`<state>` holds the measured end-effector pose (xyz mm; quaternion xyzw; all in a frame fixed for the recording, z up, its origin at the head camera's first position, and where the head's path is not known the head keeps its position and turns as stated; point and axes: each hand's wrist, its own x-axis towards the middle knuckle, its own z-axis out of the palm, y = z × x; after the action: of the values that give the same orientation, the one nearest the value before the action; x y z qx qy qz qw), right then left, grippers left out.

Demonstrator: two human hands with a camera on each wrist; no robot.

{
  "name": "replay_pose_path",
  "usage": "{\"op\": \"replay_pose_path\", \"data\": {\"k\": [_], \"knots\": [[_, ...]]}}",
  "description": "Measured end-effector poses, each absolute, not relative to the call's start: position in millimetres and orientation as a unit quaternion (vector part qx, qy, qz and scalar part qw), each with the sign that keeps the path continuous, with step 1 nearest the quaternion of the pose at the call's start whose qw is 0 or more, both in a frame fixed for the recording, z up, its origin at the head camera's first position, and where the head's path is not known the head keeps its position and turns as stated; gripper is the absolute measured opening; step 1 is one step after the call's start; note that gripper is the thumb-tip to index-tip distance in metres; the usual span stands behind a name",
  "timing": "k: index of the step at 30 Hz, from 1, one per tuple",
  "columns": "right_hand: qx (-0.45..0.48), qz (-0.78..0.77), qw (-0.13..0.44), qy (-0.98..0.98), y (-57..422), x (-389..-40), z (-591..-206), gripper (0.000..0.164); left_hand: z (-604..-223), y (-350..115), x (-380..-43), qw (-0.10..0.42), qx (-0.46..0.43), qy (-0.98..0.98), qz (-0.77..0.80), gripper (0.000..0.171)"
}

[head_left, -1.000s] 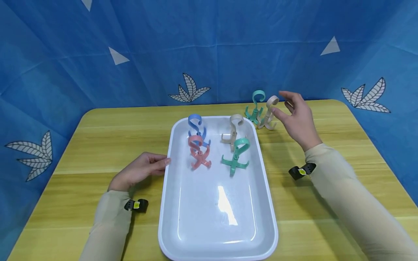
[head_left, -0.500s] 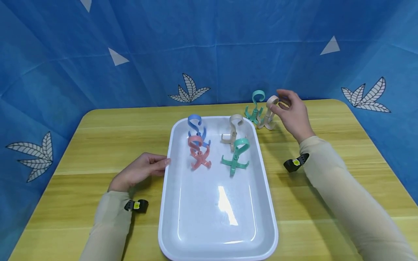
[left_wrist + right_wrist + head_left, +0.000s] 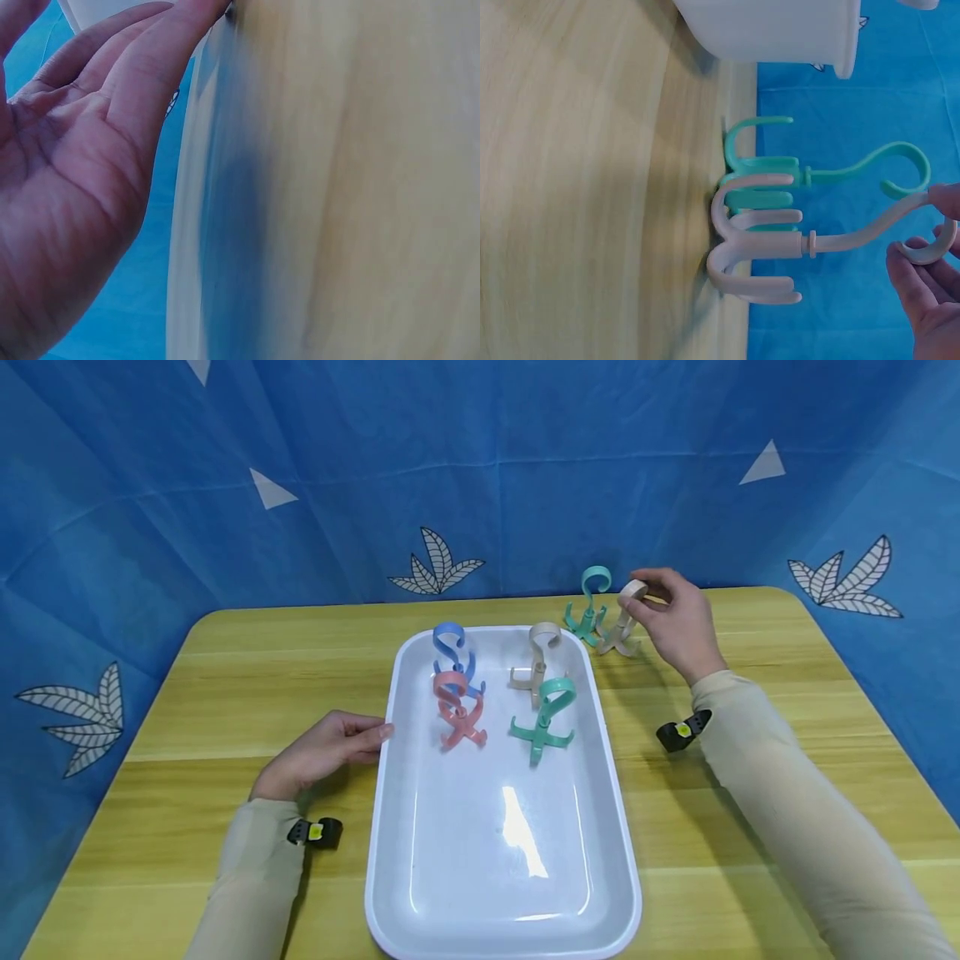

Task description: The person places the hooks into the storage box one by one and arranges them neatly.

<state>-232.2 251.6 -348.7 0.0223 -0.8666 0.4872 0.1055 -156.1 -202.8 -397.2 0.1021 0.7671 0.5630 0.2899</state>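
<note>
My right hand (image 3: 681, 622) pinches the curled top of a beige four-pronged hanging hook (image 3: 761, 244), whose prongs sit at the tabletop. Close beside it stands a green hook (image 3: 583, 625), overlapped by the beige one in the right wrist view. My left hand (image 3: 322, 752) grips the left rim of a white tray (image 3: 517, 935), thumb at the edge; its fingertips are cut off in the left wrist view. Inside the tray's far half stand a blue hook (image 3: 448, 643), a pink hook (image 3: 461, 727), another beige hook (image 3: 537, 672) and another green hook (image 3: 540, 735).
The wooden table (image 3: 247, 677) extends on both sides of the tray. A blue patterned cloth (image 3: 345, 468) hangs right behind its far edge. The two hooks outside the tray stand near that edge, off the tray's far right corner.
My right hand has closed in on the beige hook's curled top and taken hold of it. That hook has shifted slightly right. The left hand and tray stay put.
</note>
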Motion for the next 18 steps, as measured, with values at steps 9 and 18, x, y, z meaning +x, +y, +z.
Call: {"op": "replay_pose_path", "data": {"k": [9,18], "knots": [[0.025,0.457,0.116,-0.881,258,-222,-340,0.043,-396,-203,-155,0.29,0.103,0.775,0.552,0.051],[0.018,0.454,0.111,-0.884,261,-199,-325,0.045,-395,-203,-156,0.292,0.106,0.774,0.552,0.05]]}}
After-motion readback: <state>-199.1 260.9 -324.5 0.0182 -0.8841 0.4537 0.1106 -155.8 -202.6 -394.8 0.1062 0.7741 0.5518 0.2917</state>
